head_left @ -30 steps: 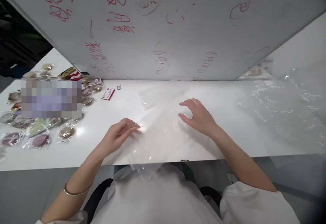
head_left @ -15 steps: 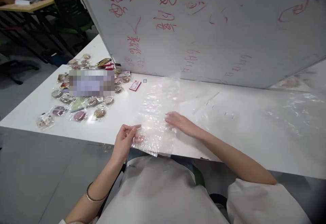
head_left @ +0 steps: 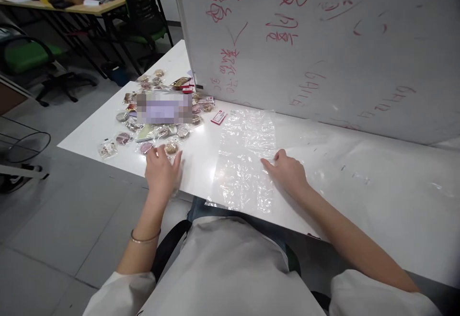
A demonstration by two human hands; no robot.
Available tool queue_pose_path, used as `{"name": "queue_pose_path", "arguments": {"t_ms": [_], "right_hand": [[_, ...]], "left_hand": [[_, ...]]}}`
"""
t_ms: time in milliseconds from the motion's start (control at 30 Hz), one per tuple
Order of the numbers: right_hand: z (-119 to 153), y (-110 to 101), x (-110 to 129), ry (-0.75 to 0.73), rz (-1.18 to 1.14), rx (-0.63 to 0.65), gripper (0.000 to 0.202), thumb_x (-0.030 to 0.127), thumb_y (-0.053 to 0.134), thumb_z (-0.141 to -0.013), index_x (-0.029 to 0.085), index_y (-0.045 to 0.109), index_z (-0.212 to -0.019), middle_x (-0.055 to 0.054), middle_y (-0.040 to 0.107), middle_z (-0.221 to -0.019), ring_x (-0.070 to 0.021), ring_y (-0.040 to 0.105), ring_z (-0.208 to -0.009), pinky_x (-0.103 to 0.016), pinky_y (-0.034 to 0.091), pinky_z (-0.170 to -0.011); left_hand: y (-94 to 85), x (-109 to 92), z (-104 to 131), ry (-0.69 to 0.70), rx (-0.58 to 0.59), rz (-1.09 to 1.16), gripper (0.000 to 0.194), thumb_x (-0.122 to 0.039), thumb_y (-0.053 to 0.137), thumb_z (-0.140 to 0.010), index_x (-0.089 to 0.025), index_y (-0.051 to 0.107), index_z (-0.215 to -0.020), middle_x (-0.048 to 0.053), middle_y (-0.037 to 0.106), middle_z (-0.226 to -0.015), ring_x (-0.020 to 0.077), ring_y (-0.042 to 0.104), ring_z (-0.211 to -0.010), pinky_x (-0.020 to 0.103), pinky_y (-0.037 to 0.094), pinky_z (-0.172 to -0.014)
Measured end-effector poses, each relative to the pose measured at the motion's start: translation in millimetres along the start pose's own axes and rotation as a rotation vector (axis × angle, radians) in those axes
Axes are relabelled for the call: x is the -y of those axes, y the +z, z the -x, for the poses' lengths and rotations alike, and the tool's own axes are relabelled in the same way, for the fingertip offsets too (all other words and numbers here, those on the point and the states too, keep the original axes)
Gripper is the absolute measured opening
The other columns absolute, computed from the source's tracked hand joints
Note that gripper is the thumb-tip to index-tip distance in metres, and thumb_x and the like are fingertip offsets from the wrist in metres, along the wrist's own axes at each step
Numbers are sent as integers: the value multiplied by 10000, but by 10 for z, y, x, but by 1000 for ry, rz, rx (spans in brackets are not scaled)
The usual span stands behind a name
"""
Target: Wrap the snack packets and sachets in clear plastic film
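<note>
A clear plastic bag (head_left: 246, 158) lies flat on the white table (head_left: 377, 182), its near end hanging a little over the front edge. My right hand (head_left: 288, 174) rests on the bag's right edge with fingers spread, holding nothing. My left hand (head_left: 162, 170) is off the bag, fingers apart, at the near edge of a pile of small wrapped snacks (head_left: 158, 124). Its fingertips are next to a round wrapped snack (head_left: 171, 148); I cannot tell whether they touch it.
A whiteboard (head_left: 323, 48) with red writing stands upright along the back of the table. A small red-and-white packet (head_left: 218, 117) lies beside the bag's far left corner. More clear plastic lies at the right. Office chairs (head_left: 143, 14) and desks stand on the floor at the left.
My left hand let go of the bag's near left corner and moved left to the snack pile. The bag now lies flat. My view has swung to the left.
</note>
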State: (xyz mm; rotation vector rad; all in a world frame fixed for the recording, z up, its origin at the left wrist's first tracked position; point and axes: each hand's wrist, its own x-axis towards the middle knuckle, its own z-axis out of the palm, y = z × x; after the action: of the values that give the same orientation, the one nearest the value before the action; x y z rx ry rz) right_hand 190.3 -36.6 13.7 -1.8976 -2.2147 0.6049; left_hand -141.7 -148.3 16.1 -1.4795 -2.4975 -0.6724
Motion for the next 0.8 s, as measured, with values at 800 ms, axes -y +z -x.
{"name": "queue_pose_path", "arguments": {"t_ms": [800], "right_hand": [[518, 306, 35, -919, -249, -176, 249, 258, 565, -963, 240, 662, -1191, -83, 719, -1087, -229, 679, -981, -429, 587, -844]], "left_hand": [[-5, -690, -37, 470, 391, 330, 373, -356, 442, -995, -169, 523, -1308, 145, 580, -1287, 286, 529, -1208, 464, 436, -1033]]}}
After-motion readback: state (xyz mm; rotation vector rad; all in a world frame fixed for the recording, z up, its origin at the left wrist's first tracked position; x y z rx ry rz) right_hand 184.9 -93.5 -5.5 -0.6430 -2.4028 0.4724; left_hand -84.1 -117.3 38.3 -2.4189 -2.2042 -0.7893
